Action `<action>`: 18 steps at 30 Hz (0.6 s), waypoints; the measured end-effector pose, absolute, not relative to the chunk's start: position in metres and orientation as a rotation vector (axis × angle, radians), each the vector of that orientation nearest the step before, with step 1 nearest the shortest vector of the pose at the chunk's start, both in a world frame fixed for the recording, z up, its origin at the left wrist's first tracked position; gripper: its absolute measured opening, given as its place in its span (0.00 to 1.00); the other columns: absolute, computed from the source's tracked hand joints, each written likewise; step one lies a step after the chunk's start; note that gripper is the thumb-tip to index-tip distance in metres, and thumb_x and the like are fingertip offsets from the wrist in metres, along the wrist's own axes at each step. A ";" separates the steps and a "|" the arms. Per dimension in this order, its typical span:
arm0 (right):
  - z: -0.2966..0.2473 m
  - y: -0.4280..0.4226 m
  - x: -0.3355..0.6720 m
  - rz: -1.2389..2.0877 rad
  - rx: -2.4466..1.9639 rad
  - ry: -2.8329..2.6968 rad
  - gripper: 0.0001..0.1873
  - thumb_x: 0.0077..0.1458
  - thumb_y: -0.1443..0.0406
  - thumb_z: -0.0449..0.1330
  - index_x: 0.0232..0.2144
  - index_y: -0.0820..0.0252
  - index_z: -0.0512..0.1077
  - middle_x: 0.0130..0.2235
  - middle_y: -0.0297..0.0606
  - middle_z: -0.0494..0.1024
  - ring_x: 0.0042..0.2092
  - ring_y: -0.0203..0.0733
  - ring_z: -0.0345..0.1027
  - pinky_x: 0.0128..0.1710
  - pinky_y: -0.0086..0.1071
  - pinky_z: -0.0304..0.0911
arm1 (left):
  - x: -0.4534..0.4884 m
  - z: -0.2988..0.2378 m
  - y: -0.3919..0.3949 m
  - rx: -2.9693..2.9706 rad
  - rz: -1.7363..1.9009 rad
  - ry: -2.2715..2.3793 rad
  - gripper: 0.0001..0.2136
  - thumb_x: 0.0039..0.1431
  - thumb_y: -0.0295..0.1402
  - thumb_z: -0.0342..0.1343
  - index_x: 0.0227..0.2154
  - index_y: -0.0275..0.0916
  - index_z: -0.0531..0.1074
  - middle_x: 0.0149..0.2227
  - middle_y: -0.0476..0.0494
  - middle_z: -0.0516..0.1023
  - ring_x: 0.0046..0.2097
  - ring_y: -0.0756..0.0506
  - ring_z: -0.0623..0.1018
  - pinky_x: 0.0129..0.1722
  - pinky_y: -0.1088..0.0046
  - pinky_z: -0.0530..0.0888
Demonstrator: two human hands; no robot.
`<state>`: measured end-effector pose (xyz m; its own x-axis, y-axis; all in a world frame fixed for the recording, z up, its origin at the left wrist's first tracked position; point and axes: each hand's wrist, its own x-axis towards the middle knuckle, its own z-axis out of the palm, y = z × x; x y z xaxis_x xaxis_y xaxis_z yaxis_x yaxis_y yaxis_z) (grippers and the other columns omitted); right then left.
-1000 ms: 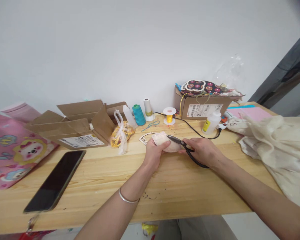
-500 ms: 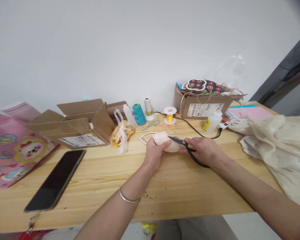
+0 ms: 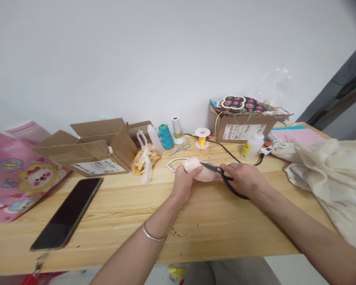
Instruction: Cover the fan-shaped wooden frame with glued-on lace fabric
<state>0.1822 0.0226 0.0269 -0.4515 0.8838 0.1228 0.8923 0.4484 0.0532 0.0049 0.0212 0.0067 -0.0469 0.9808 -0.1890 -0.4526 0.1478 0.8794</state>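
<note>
At frame centre, the left hand (image 3: 184,180) grips a soft, light, cream stuffed fabric piece (image 3: 200,170) around its end; the right hand (image 3: 243,180) clasps black scissors (image 3: 222,177), blades touching it.

A: Colours at the hands, please.
B: Scissors (image 3: 218,171) black. Pouch (image 3: 202,171) pale cream, no pattern seen. Table (image 3: 112,206) light wood, grained.

A: Along the wall?
B: Spool (image 3: 165,136) teal. Reel (image 3: 202,137) white with yellow thread. Boxes (image 3: 86,152) plain brown, white labels. Bottle (image 3: 251,145) white, yellow label.

A: The edges?
B: Bag (image 3: 16,178) pink with cartoon animal print. Phone (image 3: 67,213) black. Cloth (image 3: 329,170) off-white. Fabric (image 3: 243,103) dark with pink and orange circles.
</note>
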 end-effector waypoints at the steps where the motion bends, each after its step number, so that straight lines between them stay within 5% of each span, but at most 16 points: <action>1: 0.027 0.022 0.182 -0.168 -1.604 -2.598 0.19 0.54 0.52 0.46 0.38 0.55 0.68 0.31 0.39 0.76 0.31 0.41 0.69 0.22 0.29 0.47 | 0.005 0.007 0.021 0.698 1.333 0.993 0.16 0.36 0.28 0.64 0.32 0.34 0.71 0.33 0.43 0.78 0.35 0.45 0.76 0.38 0.65 0.72; 18: 0.018 0.024 0.179 -0.242 -1.550 -2.586 0.16 0.54 0.56 0.47 0.37 0.57 0.69 0.30 0.39 0.77 0.28 0.41 0.69 0.22 0.30 0.45 | 0.007 0.010 0.021 0.597 1.386 0.985 0.18 0.30 0.27 0.66 0.30 0.32 0.71 0.29 0.43 0.78 0.35 0.43 0.77 0.39 0.64 0.72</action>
